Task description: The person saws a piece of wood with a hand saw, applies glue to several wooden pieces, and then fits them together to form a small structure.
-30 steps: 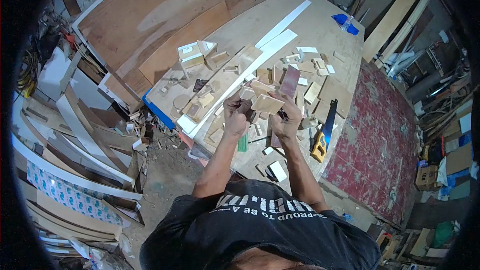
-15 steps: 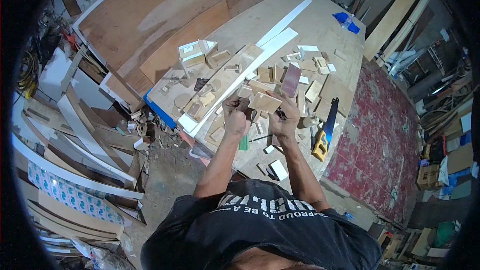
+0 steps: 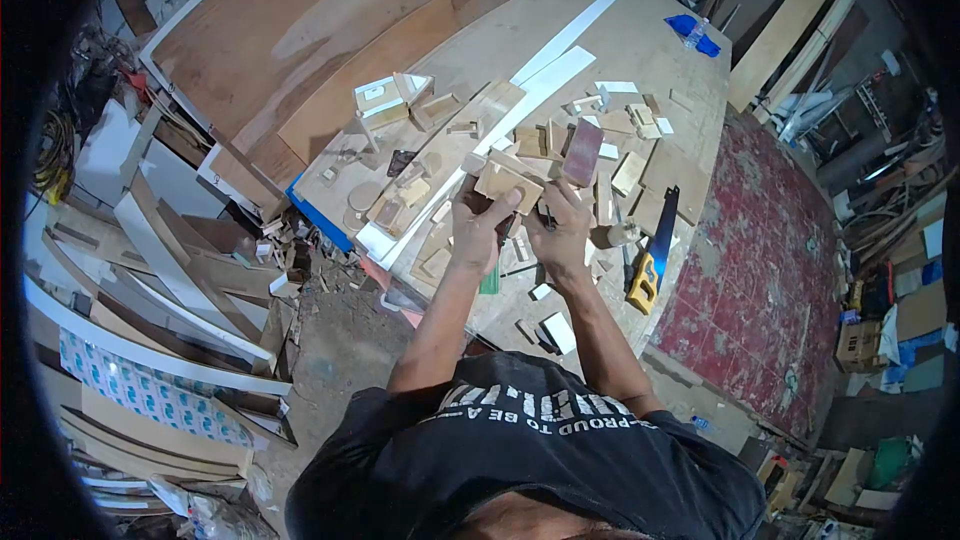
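Observation:
My left hand (image 3: 480, 230) grips a small wooden block assembly (image 3: 508, 183), its thumb lying across the pale front face. At the right edge of that assembly is my right hand (image 3: 562, 238), fingers curled closed. Something small and dark shows by its fingers, and I cannot tell what it is. Just beyond the right hand lies a reddish-brown sanding block (image 3: 582, 152) among loose wood pieces. A small jar-like container (image 3: 622, 233) stands to the right of the hand. A green item (image 3: 489, 282) shows beside the left wrist, partly hidden.
A handsaw (image 3: 655, 255) with a yellow handle lies near the right edge of the worktable (image 3: 480, 50). Long white strips (image 3: 548, 85) run across the table. A small house-shaped wooden piece (image 3: 392, 98) stands at the left. Offcuts (image 3: 557, 333) lie toward my body.
The wooden assembly has shifted left and turned. My left thumb now presses on its face, where the right thumb was before. My right fingers have curled in at its edge.

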Motion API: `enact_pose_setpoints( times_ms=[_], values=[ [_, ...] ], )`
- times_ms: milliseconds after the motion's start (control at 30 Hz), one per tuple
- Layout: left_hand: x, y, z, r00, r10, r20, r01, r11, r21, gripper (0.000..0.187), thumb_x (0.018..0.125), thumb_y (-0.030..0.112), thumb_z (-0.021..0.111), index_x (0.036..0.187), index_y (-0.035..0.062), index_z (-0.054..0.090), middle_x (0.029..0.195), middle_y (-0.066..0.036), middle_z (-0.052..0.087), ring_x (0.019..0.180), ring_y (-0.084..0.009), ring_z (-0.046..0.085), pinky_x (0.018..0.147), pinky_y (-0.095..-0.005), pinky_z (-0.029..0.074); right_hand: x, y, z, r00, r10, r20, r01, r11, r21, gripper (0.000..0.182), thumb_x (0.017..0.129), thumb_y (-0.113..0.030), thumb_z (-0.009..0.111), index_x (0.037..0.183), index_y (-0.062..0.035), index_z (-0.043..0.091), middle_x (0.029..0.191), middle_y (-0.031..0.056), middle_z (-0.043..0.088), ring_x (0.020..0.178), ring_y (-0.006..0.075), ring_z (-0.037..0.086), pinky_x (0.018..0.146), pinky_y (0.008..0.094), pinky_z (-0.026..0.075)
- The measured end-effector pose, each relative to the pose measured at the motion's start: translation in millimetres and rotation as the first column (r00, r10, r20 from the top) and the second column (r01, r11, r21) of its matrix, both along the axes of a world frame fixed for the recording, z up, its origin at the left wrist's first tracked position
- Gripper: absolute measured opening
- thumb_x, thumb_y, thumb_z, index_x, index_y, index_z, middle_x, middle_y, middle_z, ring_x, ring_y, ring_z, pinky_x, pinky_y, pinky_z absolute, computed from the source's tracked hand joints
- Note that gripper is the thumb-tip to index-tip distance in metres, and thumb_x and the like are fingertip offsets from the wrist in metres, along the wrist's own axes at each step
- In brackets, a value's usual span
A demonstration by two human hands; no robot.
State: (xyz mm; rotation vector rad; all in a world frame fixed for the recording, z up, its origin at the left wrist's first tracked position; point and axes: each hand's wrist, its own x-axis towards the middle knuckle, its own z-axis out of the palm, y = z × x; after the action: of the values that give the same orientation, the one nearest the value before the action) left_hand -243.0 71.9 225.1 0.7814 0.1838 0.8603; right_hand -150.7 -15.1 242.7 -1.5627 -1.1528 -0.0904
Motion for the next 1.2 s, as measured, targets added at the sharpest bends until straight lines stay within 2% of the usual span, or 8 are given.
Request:
enact_pose_setpoints(
  times_ms=[100,167,200,267,367,600,867,1200],
  values=[
    [0.3,0.6,2.2,0.997,0.044,-0.064,-0.048,0.997,-0.062,0.038,0.083,0.005,0.07,0.119,0.0026,0.058,0.108,-0.009,0.066,0.099,-0.0209,0.065,0.089,-0.0359,0.053,0.8,2.2,-3.8,1.0,0.008,-0.011,-0.008,1.0,0.027,0.038,0.071,0.001,0.072,0.109,-0.0025,0.067,0.086,0.0134,0.061,0.074,0.027,0.061,0.067,0.0324,0.048],
    [-2.5,3.4,1.3,0.994,0.067,-0.091,-0.076,0.993,-0.095,0.032,0.085,0.009,0.069,0.115,0.0025,0.06,0.104,-0.01,0.067,0.097,-0.0228,0.066,0.088,-0.039,0.055,1.7,0.6,-3.9,1.0,0.017,0.021,-0.018,0.999,0.029,0.041,0.074,-0.003,0.075,0.114,-0.0042,0.065,0.084,0.0083,0.06,0.073,0.0182,0.059,0.065,0.0281,0.047],
    [-5.9,8.3,0.9,0.996,0.017,-0.083,-0.034,0.978,-0.206,0.027,0.085,0.01,0.07,0.111,0.0041,0.062,0.101,-0.009,0.068,0.094,-0.023,0.067,0.086,-0.0397,0.056,0.7,-1.9,-1.7,1.0,0.014,0.016,-0.015,0.999,0.028,0.041,0.074,-0.003,0.075,0.114,-0.0042,0.065,0.084,0.0083,0.06,0.073,0.0182,0.059,0.065,0.0281,0.047],
    [-7.3,13.7,-1.6,0.999,-0.035,-0.027,0.023,0.932,-0.362,0.017,0.086,0.015,0.07,0.101,0.0081,0.066,0.096,-0.007,0.07,0.087,-0.0231,0.068,0.083,-0.0413,0.058,0.1,-7.2,4.8,0.973,0.016,-0.229,-0.018,1.0,-0.006,0.045,0.076,-0.007,0.077,0.118,-0.0067,0.064,0.083,0.0029,0.057,0.072,0.0102,0.055,0.064,0.0248,0.046],
    [-9.6,11.0,8.5,0.985,-0.138,0.107,0.171,0.884,-0.434,0.016,0.086,0.014,0.069,0.101,0.0094,0.066,0.097,-0.006,0.071,0.087,-0.0229,0.069,0.081,-0.0402,0.058,10.8,-8.4,-5.9,0.981,-0.021,-0.194,0.022,1.0,0.005,0.046,0.076,-0.009,0.079,0.119,-0.0084,0.064,0.083,0.0001,0.056,0.071,0.0067,0.053,0.064,0.0222,0.044],
    [-5.3,8.3,10.2,0.99,-0.128,0.056,0.14,0.887,-0.439,0.019,0.084,0.013,0.072,0.101,0.0079,0.066,0.097,-0.007,0.071,0.085,-0.0216,0.069,0.081,-0.0386,0.058,7.9,-15.2,5.0,0.98,-0.017,-0.196,0.001,0.997,-0.083,0.044,0.077,-0.011,0.078,0.118,-0.0049,0.063,0.084,0.0053,0.06,0.071,0.0135,0.057,0.066,0.0276,0.047],
    [0.9,-1.1,14.7,0.997,-0.073,-0.013,0.064,0.931,-0.361,0.031,0.081,0.01,0.076,0.108,0.0086,0.061,0.101,-0.005,0.067,0.092,-0.0157,0.065,0.08,-0.0307,0.055,9.1,-3.4,-6.8,0.999,-0.029,-0.022,0.031,0.995,0.095,0.035,0.076,-0.008,0.076,0.109,-0.002,0.067,0.087,0.0141,0.065,0.077,0.0245,0.063,0.068,0.0328,0.049],
    [4.7,-2.9,10.1,0.999,-0.037,-0.017,0.028,0.934,-0.356,0.034,0.08,0.007,0.076,0.11,0.0056,0.06,0.104,-0.007,0.066,0.096,-0.0183,0.064,0.087,-0.0317,0.052,11.7,-4.2,-10.8,0.997,-0.005,-0.08,0.011,0.997,0.073,0.03,0.076,-0.004,0.073,0.105,0.0003,0.068,0.084,0.0148,0.065,0.075,0.0264,0.065,0.066,0.0328,0.049]
  ],
)
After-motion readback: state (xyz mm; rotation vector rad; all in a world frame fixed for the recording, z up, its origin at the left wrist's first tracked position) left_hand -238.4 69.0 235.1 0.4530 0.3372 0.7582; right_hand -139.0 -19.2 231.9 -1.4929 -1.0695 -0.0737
